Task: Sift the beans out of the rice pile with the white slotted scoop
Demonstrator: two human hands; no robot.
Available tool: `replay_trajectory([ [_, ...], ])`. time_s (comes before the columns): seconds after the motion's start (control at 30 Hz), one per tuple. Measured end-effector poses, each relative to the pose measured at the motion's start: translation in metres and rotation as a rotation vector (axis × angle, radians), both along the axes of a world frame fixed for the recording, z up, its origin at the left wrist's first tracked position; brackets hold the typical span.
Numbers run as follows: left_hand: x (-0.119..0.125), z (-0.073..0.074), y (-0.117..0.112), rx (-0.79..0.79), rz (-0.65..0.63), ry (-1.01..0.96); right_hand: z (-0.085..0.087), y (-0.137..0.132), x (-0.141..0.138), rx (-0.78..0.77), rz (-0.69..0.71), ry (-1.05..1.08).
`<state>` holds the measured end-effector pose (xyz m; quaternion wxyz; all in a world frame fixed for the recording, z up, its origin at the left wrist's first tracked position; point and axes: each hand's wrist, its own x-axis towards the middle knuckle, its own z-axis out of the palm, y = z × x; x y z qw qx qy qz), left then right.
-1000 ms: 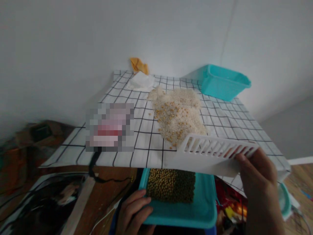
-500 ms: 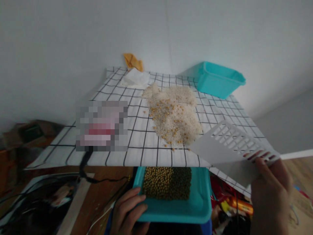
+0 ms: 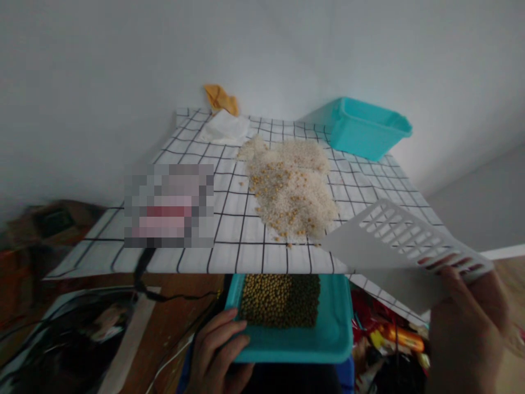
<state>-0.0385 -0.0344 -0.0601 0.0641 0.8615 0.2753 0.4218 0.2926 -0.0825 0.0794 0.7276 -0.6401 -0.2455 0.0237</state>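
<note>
My left hand (image 3: 223, 350) is closed on the near left edge of a teal plastic bin (image 3: 295, 347), held below the table's front edge. Inside that bin lie yellow soybeans (image 3: 266, 298) on the left and dark green beans (image 3: 303, 303) on the right. A thin white slotted plate (image 3: 394, 257) is gripped by my right hand (image 3: 467, 317) at its right end, tilted over the table's front right corner. Beyond the plate's left tip spreads a heap of white rice grains (image 3: 311, 191), with soybeans scattered over its left and front parts.
The table has a white cloth with black grid lines (image 3: 238, 224). Another teal bin (image 3: 361, 134) stands at the back right. At the back left are a white crumpled bag (image 3: 225, 127) and an orange cloth (image 3: 221, 100). A pixelated object (image 3: 168, 208) lies at the left, a black strap (image 3: 141, 271) hanging below.
My right hand and the slotted plate have shifted slightly to the right. The left hand keeps its hold on the bin. The whole view has moved a little.
</note>
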Motion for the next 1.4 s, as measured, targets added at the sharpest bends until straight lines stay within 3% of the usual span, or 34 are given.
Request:
replay_trajectory([
  [0.47,-0.001,-0.003,-0.001,-0.003,-0.011,-0.001,-0.011,-0.002,0.006,-0.083,0.003,-0.041],
  [0.67,-0.003,-0.003,-0.003,-0.025,-0.027,0.025,-0.021,-0.005,0.009,-0.191,0.039,-0.019],
  [0.8,0.000,-0.002,-0.004,-0.053,0.006,0.007,-0.014,0.003,-0.004,-0.126,0.074,-0.098],
  [1.03,-0.001,-0.005,-0.004,-0.030,0.015,-0.013,-0.007,0.011,-0.024,-0.145,0.185,-0.030],
  [1.17,0.000,-0.004,-0.003,-0.020,0.004,-0.010,-0.006,0.013,-0.024,-0.154,0.148,-0.054],
  [1.3,0.002,-0.003,-0.002,0.001,0.015,-0.030,-0.005,0.018,-0.019,0.025,0.067,-0.106],
  [1.4,0.002,-0.005,-0.003,0.003,0.029,-0.028,-0.006,0.019,-0.016,0.031,0.045,-0.101],
])
